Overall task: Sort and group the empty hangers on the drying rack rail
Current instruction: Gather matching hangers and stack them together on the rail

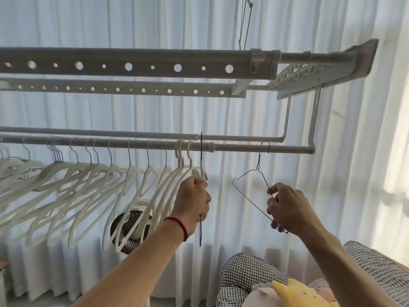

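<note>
Two dark wire hangers on rail (239, 148): one (201, 160) edge-on, gripped by left hand (195, 196); one (254, 185) near right end, pinched by right hand (285, 207); white hangers (88, 185) massed leftward, uncountable

Dark wire hangers (251, 187): 2, centre and right of centre. White hangers (88, 191): too crowded at left for an exact count, roughly fifteen. Rails: 2 round, 2 perforated. Hands: 2. Fan (130, 227): 1.

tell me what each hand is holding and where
Left hand grips a dark wire hanger seen edge-on, around its shoulder. Right hand pinches another wire hanger on its sloping arm.
</note>
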